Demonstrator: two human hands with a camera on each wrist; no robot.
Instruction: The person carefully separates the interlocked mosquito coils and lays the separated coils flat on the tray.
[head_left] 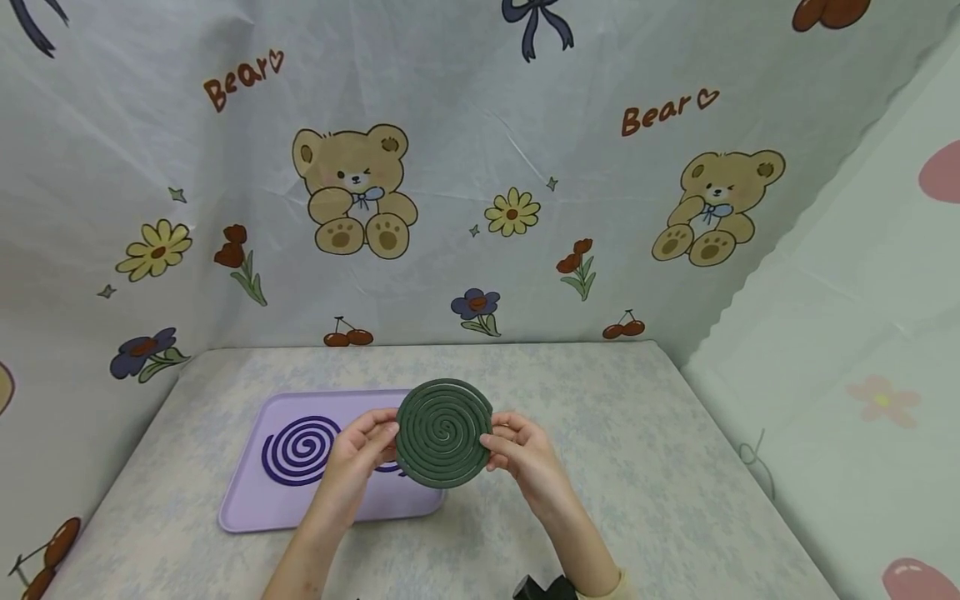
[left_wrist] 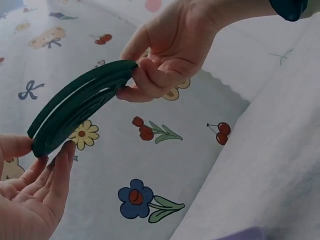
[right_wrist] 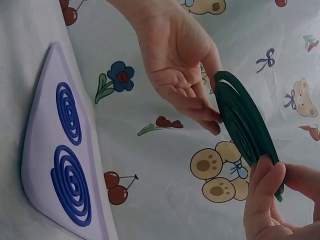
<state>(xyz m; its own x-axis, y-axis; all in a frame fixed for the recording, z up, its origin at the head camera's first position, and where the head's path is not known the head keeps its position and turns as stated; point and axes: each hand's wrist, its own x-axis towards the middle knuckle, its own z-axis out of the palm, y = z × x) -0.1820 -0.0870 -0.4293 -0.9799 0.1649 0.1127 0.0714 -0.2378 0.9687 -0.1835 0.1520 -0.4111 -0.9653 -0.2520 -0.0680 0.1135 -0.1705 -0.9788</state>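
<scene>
Both hands hold up a dark green mosquito coil [head_left: 444,433], flat and round, its spiral rings packed closely together. At its left edge the left hand [head_left: 358,454] pinches it between thumb and fingers. The right hand [head_left: 527,458] grips the opposite edge, thumb on the near face. In the left wrist view the coil [left_wrist: 75,107] is seen nearly edge-on, with narrow gaps between layers. Behind the left forearm, a lilac tray [head_left: 247,504] bears two dark blue spiral coils [right_wrist: 68,114]; in the head view the left hand and green coil partly hide the right one.
The tray lies on a pale mottled tabletop [head_left: 637,467], left of centre. A white cloth [head_left: 465,150] printed with bears and flowers hangs behind and at the sides. Near the right forearm, a small black object [head_left: 543,588] shows at the bottom edge.
</scene>
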